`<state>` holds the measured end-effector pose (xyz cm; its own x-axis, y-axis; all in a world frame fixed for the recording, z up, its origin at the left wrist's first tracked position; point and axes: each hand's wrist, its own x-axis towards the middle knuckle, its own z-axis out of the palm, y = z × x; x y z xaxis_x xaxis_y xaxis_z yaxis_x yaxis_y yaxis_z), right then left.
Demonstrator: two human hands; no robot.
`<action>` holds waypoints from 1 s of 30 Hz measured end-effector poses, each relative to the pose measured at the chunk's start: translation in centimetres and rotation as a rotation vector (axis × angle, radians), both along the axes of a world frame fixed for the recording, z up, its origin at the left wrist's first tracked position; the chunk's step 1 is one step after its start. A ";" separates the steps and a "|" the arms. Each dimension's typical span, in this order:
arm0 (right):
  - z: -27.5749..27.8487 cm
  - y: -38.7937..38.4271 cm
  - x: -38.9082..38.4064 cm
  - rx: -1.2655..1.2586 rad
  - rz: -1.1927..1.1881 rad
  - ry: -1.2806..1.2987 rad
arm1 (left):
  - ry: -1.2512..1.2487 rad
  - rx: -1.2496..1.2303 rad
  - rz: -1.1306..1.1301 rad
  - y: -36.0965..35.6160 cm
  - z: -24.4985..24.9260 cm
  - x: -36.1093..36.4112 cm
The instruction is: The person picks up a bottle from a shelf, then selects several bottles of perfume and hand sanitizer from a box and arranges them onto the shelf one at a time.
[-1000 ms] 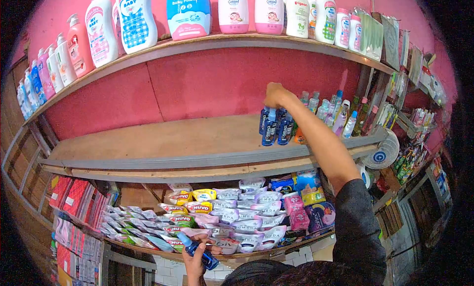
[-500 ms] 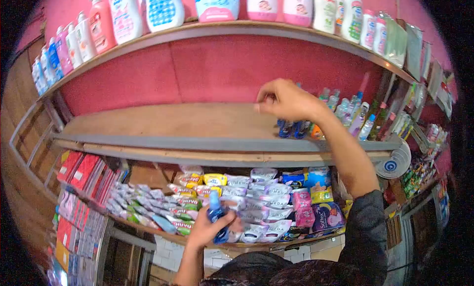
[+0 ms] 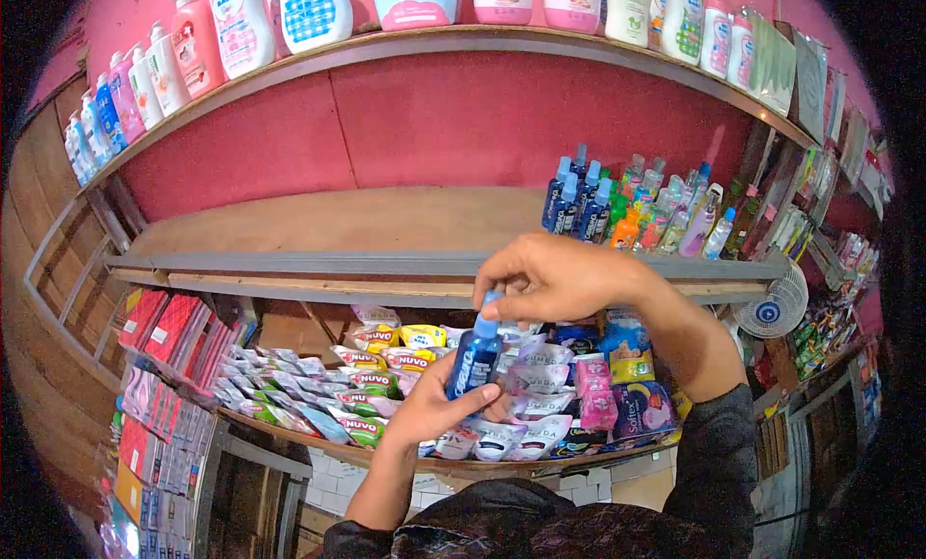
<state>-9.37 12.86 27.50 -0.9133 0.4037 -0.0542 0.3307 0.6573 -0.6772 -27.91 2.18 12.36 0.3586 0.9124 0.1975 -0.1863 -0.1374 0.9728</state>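
A dark blue bottle [image 3: 474, 363] with a light blue cap [image 3: 489, 306] stands tilted slightly in front of the lower shelf. My left hand [image 3: 431, 411] is wrapped round its lower part, thumb across the front. From above, my right hand [image 3: 569, 281] reaches in with bent fingers closed at the cap. Similar blue bottles [image 3: 565, 210] stand grouped on the middle shelf, beyond my right hand.
The wooden middle shelf [image 3: 338, 226] also carries small coloured bottles [image 3: 666, 217] at its right. White and pink bottles [image 3: 241, 28] line the upper shelf. Below are rows of packets [image 3: 362, 405] and pouches. A white fan [image 3: 772, 303] is at the right.
My right hand has come down from the middle shelf to the bottle's cap. My left hand has raised the bottle and moved it right.
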 end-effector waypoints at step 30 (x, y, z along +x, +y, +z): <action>-0.8 1.9 -1.0 -0.060 -0.228 0.150 | -0.495 0.083 0.359 0.8 -3.3 1.6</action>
